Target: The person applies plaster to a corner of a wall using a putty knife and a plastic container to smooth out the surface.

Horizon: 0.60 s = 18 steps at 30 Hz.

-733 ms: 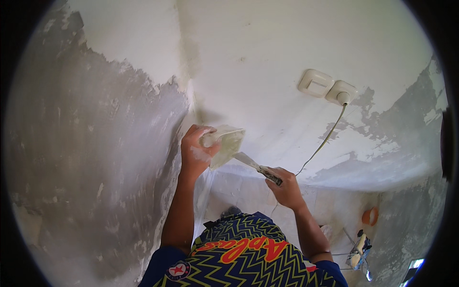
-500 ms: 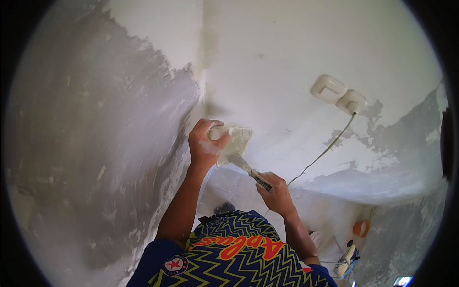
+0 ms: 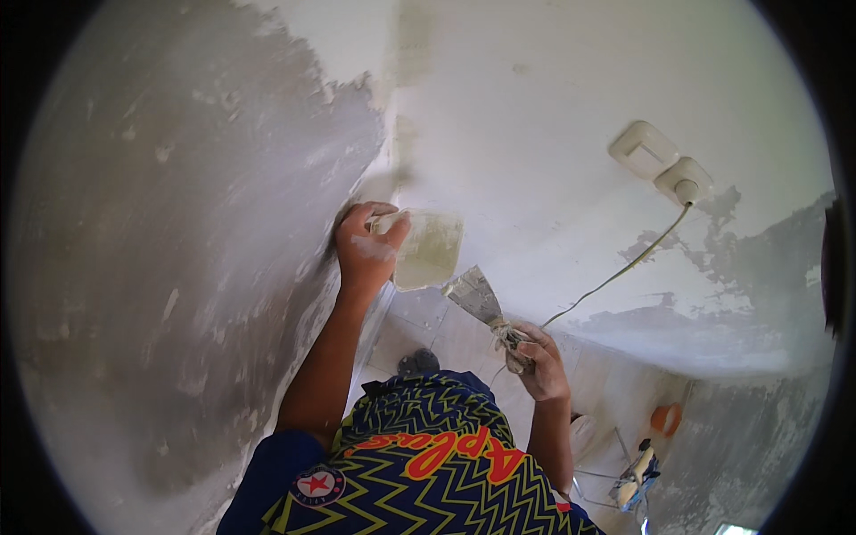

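My left hand is closed on the left edge of a pale squarish plastic piece. It has rounded corners and a whitish coating, and I cannot tell if it is a flat board or a shallow tub. White residue marks the back of this hand. In my right hand is a putty knife, gripped by its handle, with cloth or string-like wrapping near the blade. Its smeared broad blade points up and left, just apart from the plastic piece's lower right corner.
A rough grey-plastered wall rises at left, meeting a whiter wall at a corner. On the white wall are a light switch and a socket with a plugged-in cable. An orange bucket stands low at right.
The putty knife has come away from the plastic piece, down and to the right, and its blade has turned into clear view. My left hand has shifted slightly up and left with the piece.
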Motion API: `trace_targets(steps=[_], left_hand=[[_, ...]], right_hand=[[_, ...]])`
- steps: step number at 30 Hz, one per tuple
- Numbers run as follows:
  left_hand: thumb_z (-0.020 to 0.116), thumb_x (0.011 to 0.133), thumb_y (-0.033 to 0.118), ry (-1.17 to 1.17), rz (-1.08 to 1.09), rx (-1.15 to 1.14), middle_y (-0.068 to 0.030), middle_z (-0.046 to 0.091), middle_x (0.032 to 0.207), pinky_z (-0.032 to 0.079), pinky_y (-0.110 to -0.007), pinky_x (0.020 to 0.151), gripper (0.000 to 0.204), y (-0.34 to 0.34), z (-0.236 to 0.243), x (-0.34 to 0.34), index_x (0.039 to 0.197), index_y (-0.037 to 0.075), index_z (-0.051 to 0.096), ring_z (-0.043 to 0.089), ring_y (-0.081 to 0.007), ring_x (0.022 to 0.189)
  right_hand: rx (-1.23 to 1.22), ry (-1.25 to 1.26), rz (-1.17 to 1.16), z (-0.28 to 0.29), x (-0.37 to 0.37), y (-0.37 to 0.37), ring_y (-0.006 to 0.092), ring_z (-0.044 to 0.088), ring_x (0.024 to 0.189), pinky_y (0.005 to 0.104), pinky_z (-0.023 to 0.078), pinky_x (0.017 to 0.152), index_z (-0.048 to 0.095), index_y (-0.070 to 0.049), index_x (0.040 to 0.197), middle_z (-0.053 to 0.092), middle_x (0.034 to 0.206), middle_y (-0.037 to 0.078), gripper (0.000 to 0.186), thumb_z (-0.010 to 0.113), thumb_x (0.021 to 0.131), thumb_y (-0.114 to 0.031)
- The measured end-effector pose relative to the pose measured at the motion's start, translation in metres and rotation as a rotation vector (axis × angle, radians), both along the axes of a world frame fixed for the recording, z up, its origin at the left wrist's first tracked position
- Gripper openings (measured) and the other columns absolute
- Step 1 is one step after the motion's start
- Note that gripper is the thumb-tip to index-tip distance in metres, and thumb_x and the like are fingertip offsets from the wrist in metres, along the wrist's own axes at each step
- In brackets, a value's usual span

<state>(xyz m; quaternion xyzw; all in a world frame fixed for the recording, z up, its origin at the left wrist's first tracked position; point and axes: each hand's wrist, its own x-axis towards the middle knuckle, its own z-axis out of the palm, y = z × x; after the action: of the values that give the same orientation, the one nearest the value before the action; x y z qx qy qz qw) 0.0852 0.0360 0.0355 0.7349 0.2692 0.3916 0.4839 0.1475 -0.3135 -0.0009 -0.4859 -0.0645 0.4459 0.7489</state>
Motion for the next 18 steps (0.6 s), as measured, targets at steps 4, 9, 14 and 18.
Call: trace_targets(steps=[4,9,14,18], left_hand=[[0.074,0.094,0.013,0.012,-0.05,-0.057,-0.0085,0.072,0.091,0.055,-0.031,0.073,0.016,-0.001,0.003,0.008,0.097,-0.003,0.072,0.067,-0.0145,0.081],[0.068,0.099,0.014,0.002,-0.143,-0.053,-0.007,0.071,0.09,0.052,-0.028,0.076,0.017,0.001,0.021,0.019,0.097,-0.003,0.07,0.062,-0.0124,0.08],[0.064,0.102,0.014,-0.111,-0.162,-0.107,-0.0086,0.07,0.097,0.05,-0.028,0.081,0.018,-0.008,0.055,0.019,0.106,-0.004,0.068,0.062,-0.0121,0.088],[0.063,0.102,0.012,-0.271,-0.233,-0.036,-0.0087,0.066,0.111,0.05,-0.03,0.083,0.02,-0.02,0.091,0.014,0.116,-0.003,0.063,0.062,-0.0138,0.095]], right_hand=[[0.234,0.234,-0.037,-0.007,-0.018,0.015,0.0182,0.064,0.07,0.0275,0.05,0.061,0.055,0.004,0.142,0.071,0.1,0.017,0.062,0.07,0.089,-0.026],[0.444,0.263,-0.077,0.017,-0.03,0.026,0.0161,0.057,0.068,0.0272,0.043,0.059,0.053,0.002,0.143,0.069,0.1,0.015,0.061,0.071,0.09,-0.024],[0.219,-0.178,-0.102,0.078,-0.01,0.015,0.0111,0.053,0.07,0.0246,0.04,0.061,0.06,0.003,0.14,0.068,0.101,0.009,0.05,0.068,0.092,-0.012],[-0.288,-1.017,-0.181,0.141,0.015,0.027,0.0135,0.057,0.078,0.0283,0.05,0.072,0.069,0.001,0.132,0.068,0.095,0.006,0.039,0.071,0.094,-0.005]])
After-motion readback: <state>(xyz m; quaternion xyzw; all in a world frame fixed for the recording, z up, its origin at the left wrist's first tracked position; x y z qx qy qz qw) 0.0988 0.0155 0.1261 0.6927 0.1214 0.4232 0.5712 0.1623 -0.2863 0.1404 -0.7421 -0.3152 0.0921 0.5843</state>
